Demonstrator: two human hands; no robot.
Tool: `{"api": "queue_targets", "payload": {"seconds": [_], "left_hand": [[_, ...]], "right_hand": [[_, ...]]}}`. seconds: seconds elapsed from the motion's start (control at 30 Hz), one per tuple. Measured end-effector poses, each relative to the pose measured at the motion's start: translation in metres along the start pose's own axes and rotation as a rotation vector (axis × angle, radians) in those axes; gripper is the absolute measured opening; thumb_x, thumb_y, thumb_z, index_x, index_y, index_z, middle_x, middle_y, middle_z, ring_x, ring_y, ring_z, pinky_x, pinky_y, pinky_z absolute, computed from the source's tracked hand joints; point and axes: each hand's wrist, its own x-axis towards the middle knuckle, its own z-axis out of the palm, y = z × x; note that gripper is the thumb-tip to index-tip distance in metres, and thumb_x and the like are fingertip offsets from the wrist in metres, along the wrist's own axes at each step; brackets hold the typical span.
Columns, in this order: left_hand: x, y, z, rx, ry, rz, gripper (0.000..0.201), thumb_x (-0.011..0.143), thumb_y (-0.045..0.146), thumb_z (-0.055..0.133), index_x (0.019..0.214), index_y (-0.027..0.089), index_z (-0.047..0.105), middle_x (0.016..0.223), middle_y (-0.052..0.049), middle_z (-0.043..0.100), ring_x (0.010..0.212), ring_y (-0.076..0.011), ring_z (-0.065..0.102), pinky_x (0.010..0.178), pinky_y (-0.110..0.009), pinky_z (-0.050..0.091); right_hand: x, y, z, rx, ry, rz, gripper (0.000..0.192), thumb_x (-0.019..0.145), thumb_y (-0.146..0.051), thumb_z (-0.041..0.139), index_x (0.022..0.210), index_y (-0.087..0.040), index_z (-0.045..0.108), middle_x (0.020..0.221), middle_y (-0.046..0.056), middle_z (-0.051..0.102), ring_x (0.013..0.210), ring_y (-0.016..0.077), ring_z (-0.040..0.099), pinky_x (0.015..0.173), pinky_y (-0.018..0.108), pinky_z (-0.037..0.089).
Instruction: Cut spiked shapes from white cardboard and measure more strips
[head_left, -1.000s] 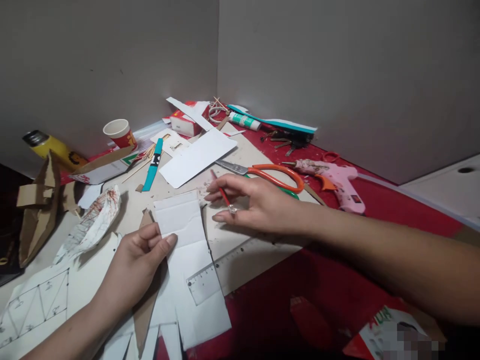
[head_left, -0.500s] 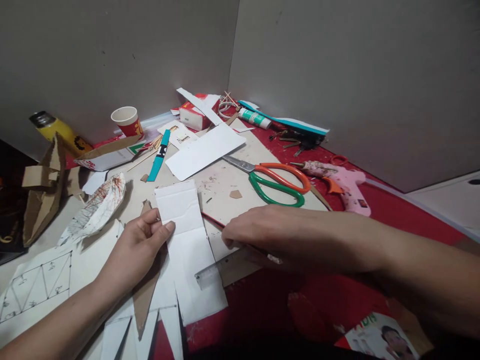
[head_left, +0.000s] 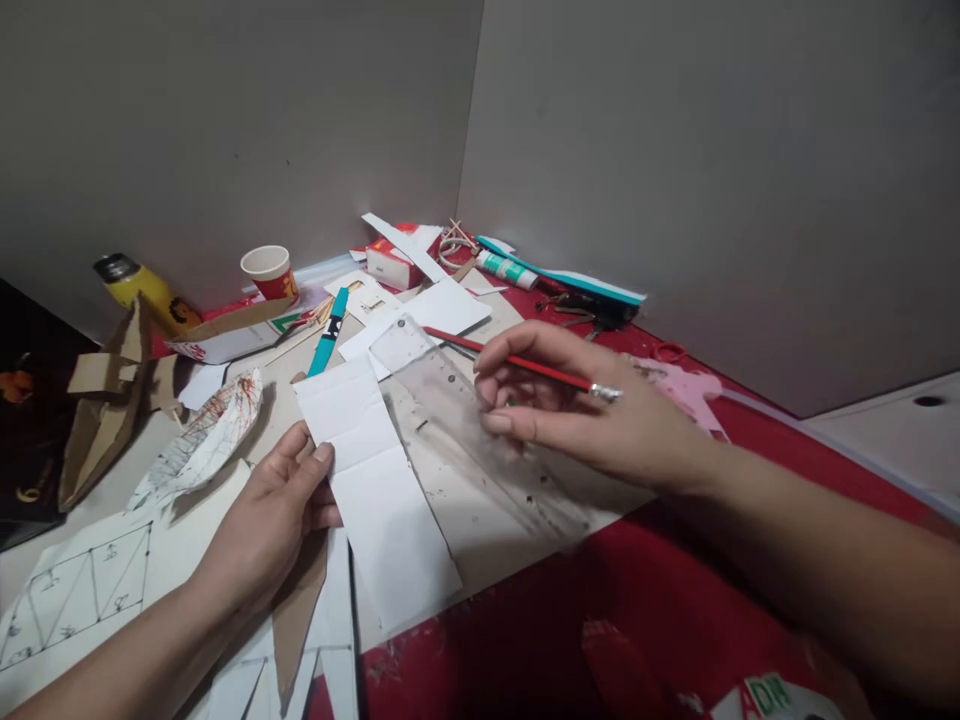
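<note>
Landmark: the creased white rectangular card strip, lying flat near the front edge of the cluttered table.

Left hand grips the strip's left edge, thumb on top, fingers curled beneath.

Right hand, to the right of the strip, has its fingers closed on a clear plastic ruler; the ruler lies slanted just beside the strip's right edge, whether touching it cannot be told. A red pencil with a metal end rests across the same hand, gripped between its fingers.

Behind the strip: a teal stick, a red-and-white paper cup, a white glue tube. Left of the strip: a crumpled red-marked paper.
</note>
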Motion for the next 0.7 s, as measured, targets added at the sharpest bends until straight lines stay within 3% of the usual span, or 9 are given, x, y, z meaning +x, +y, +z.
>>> {"api": "queue_targets", "payload": {"seconds": [0.17, 0.3, 0.43, 0.53, 0.6, 0.7], "left_hand": [[-0.002, 0.004, 0.004, -0.096, -0.043, 0.07, 0.029, 0.089, 0.032, 0.062, 0.117, 0.026, 0.058, 0.083, 0.002, 0.069, 0.073, -0.0129, 0.066, 0.071, -0.026, 0.057], [0.0, 0.011, -0.001, -0.202, 0.009, 0.161, 0.015, 0.086, 0.023, 0.066, 0.1, 0.022, 0.061, 0.072, 0.003, 0.065, 0.066, -0.0111, 0.065, 0.067, -0.024, 0.058], [0.005, 0.013, -0.006, -0.239, 0.055, 0.19, 0.012, 0.085, 0.022, 0.066, 0.097, 0.023, 0.062, 0.078, 0.002, 0.069, 0.07, -0.0122, 0.067, 0.068, -0.024, 0.058], [0.005, 0.012, -0.005, -0.216, 0.031, 0.15, 0.023, 0.085, 0.021, 0.066, 0.108, 0.025, 0.061, 0.082, 0.002, 0.071, 0.072, -0.0126, 0.068, 0.069, -0.025, 0.058], [0.003, 0.01, -0.003, -0.173, -0.046, 0.072, 0.034, 0.085, 0.023, 0.067, 0.118, 0.026, 0.06, 0.09, 0.0, 0.073, 0.076, -0.013, 0.069, 0.072, -0.025, 0.057], [0.0, 0.008, 0.001, -0.068, -0.182, 0.016, 0.048, 0.084, 0.029, 0.069, 0.13, 0.025, 0.056, 0.117, -0.007, 0.071, 0.102, -0.0188, 0.067, 0.089, -0.029, 0.053]], "right_hand": [[-0.005, 0.007, 0.016, 0.073, -0.029, 0.049, 0.023, 0.082, -0.018, 0.068, 0.098, -0.025, 0.053, 0.088, 0.0, 0.056, 0.066, 0.0114, 0.056, 0.044, 0.02, 0.056], [-0.003, 0.007, 0.013, 0.037, 0.134, -0.077, 0.024, 0.083, -0.022, 0.069, 0.101, -0.026, 0.054, 0.091, 0.0, 0.055, 0.07, 0.0123, 0.061, 0.051, 0.021, 0.058], [0.005, 0.007, 0.005, 0.097, 0.227, -0.104, 0.025, 0.083, -0.025, 0.07, 0.102, -0.028, 0.054, 0.092, -0.001, 0.054, 0.074, 0.0135, 0.066, 0.059, 0.024, 0.059], [0.008, 0.011, 0.004, 0.152, 0.185, -0.071, 0.026, 0.082, -0.025, 0.071, 0.102, -0.027, 0.054, 0.092, -0.002, 0.053, 0.075, 0.0143, 0.067, 0.055, 0.022, 0.058], [0.009, 0.013, 0.004, 0.176, 0.176, -0.068, 0.026, 0.082, -0.024, 0.071, 0.101, -0.027, 0.054, 0.091, -0.002, 0.052, 0.073, 0.0134, 0.067, 0.05, 0.02, 0.055], [0.01, 0.015, 0.003, 0.191, 0.204, -0.074, 0.028, 0.08, -0.023, 0.072, 0.101, -0.027, 0.054, 0.092, -0.002, 0.052, 0.071, 0.0121, 0.065, 0.046, 0.018, 0.053]]}}
